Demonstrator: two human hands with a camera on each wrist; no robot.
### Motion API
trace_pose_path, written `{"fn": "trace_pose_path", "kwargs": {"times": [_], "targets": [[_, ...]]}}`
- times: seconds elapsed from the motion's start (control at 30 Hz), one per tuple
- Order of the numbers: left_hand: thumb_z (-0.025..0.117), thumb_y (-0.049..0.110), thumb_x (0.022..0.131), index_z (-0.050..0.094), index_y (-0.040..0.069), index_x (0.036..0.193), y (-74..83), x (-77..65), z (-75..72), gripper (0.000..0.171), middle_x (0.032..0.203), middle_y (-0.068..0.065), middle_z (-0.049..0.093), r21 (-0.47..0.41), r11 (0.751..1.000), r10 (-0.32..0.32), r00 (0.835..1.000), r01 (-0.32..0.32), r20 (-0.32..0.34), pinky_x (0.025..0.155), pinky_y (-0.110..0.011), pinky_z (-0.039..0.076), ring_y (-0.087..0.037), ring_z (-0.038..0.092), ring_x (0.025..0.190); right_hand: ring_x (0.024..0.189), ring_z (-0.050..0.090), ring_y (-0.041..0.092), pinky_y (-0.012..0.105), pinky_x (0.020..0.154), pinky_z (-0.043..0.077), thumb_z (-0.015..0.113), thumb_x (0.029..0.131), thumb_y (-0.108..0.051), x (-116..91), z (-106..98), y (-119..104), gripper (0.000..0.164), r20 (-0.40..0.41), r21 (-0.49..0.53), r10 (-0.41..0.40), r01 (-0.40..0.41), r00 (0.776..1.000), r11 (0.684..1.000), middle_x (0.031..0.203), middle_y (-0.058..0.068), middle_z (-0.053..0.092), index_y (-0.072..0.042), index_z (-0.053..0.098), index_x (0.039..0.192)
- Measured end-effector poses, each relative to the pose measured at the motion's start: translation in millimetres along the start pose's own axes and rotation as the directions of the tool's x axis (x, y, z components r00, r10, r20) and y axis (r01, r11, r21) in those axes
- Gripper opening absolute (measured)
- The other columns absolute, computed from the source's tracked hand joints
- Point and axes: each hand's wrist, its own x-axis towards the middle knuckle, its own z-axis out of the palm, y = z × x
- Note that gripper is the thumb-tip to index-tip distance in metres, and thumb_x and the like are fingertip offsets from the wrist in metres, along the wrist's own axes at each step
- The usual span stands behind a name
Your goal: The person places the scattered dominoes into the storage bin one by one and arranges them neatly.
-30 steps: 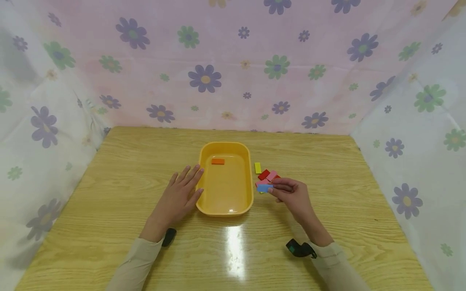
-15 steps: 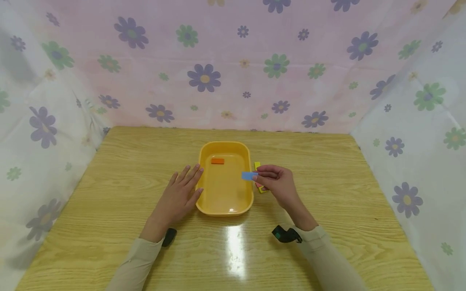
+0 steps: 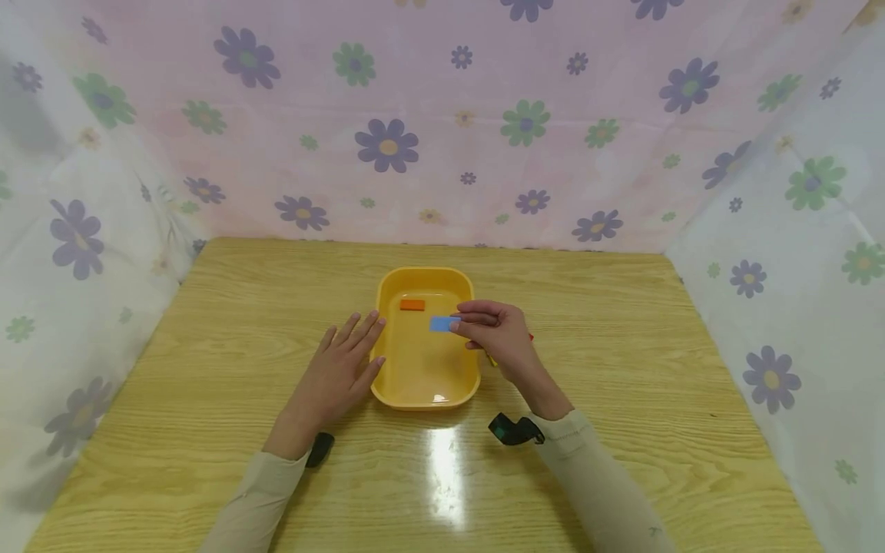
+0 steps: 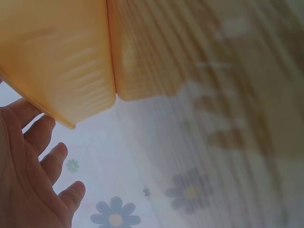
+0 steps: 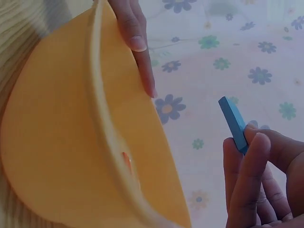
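Over the right half of the yellow plastic tub (image 3: pixel 422 376), my right hand (image 3: pixel 503 338) pinches a blue domino-like block (image 3: pixel 441 324) between thumb and fingers. The right wrist view shows this blue block (image 5: pixel 232 124) held by one end, above the rim. My left hand (image 3: pixel 339 369) lies with straight fingers at the tub's left rim; in the left wrist view its fingertips (image 4: pixel 46 124) touch the rim from outside. Inside the tub, toward the far end, lies an orange block (image 3: pixel 412 305) of the same shape.
Right of the tub, loose blocks are mostly hidden by my right hand; a bit of a red one (image 3: pixel 531 336) and a yellow one (image 3: pixel 492 360) show. The wooden table (image 3: pixel 608 307) is bordered by flowered cloth (image 3: pixel 429 92) at the back and sides.
My right hand has carried the blue block leftward from beside the loose blocks, across the right rim, to over the tub. The left hand has stayed in place.
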Motion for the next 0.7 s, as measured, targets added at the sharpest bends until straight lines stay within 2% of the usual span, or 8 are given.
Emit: {"fn": "trace_pose_path", "kwargs": {"times": [0.13,0.23,0.4,0.6,0.7], "targets": [[0.048,0.037,0.108,0.029,0.012,0.162,1.0,0.0,-0.2,0.062,0.168,-0.006,0.026,0.002,1.000,-0.002,1.000,0.002,-0.002,0.123,-0.063,0.015,-0.035,0.020,0.156,0.085,0.075,0.013,0.030,0.075,0.062,0.077,0.089,-0.002,8,9,-5,0.031,0.008,0.040,0.008,-0.009,1.000,0.999,0.105,0.007,0.077,0.004,0.070,0.118],[0.048,0.037,0.107,0.029,0.012,0.162,1.5,0.0,-1.2,0.062,0.168,-0.006,0.025,0.001,1.000,-0.010,1.000,0.010,0.007,0.123,-0.063,0.014,-0.034,0.019,0.156,0.087,0.075,0.017,0.031,0.077,0.062,0.077,0.089,-0.003,14,15,-8,0.032,0.010,0.043,0.019,-0.019,1.000,0.999,0.106,0.009,0.076,0.003,0.070,0.119],[0.047,0.037,0.108,0.028,0.013,0.162,1.8,0.4,-1.9,0.062,0.169,-0.004,0.023,-0.003,1.000,-0.018,1.000,0.018,0.022,0.123,-0.062,0.013,-0.033,0.018,0.156,0.093,0.075,0.023,0.029,0.075,0.062,0.078,0.089,-0.007,23,24,-11,0.031,0.002,0.025,0.027,-0.027,1.000,0.999,0.111,0.013,0.075,-0.001,0.071,0.119],[0.046,0.038,0.108,0.028,0.013,0.162,2.2,1.1,-1.4,0.062,0.169,-0.004,0.023,-0.004,1.000,-0.018,1.000,0.018,0.022,0.123,-0.062,0.013,-0.033,0.018,0.156,0.085,0.074,0.016,0.027,0.072,0.062,0.078,0.088,-0.004,34,34,-13,0.031,-0.010,0.057,0.026,-0.025,1.000,0.998,0.111,0.016,0.075,0.002,0.071,0.118],[0.046,0.038,0.108,0.029,0.013,0.162,2.2,1.0,-1.4,0.062,0.169,-0.004,0.023,-0.004,1.000,-0.015,1.000,0.015,0.017,0.123,-0.063,0.014,-0.034,0.019,0.156,0.085,0.074,0.019,0.030,0.075,0.063,0.078,0.088,-0.004,40,37,-13,0.029,-0.019,0.069,0.012,-0.011,1.000,0.998,0.106,0.014,0.074,0.003,0.071,0.116]]}}
